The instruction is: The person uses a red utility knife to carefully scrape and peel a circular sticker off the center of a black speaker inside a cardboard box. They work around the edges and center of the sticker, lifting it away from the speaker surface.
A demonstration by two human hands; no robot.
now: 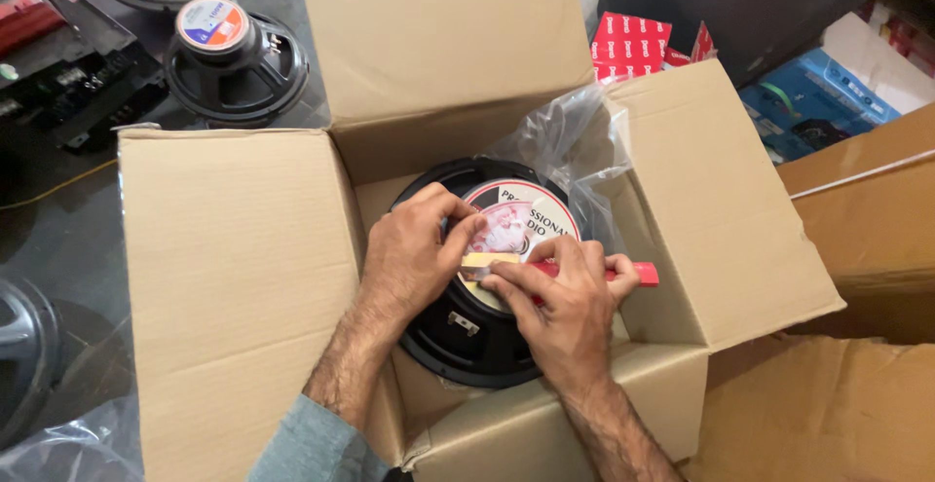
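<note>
Second speaker (234, 58) on floor, far left, behind open cardboard box (243, 278). Inside box: black speaker (467, 331), magnet side up. Left hand (414, 253) fingers bent together, tips pressing its round label (511, 219). Right hand (560, 307) fingers closed on red-handled tool (638, 273), pinning tan strip (477, 260). Clear plastic bag (575, 141) right.

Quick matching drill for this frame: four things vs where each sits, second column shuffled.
Things:
1. speaker in the box
2. red-handled tool
3. second speaker
4. clear plastic bag

Places:
A. on the floor, upper left of the cardboard box
B. bunched at the box's right inner wall
C. under both hands
D. in the right hand, sticking out right

Pairs: 1-C, 2-D, 3-A, 4-B. The left hand rests on the speaker's magnet label.
</note>
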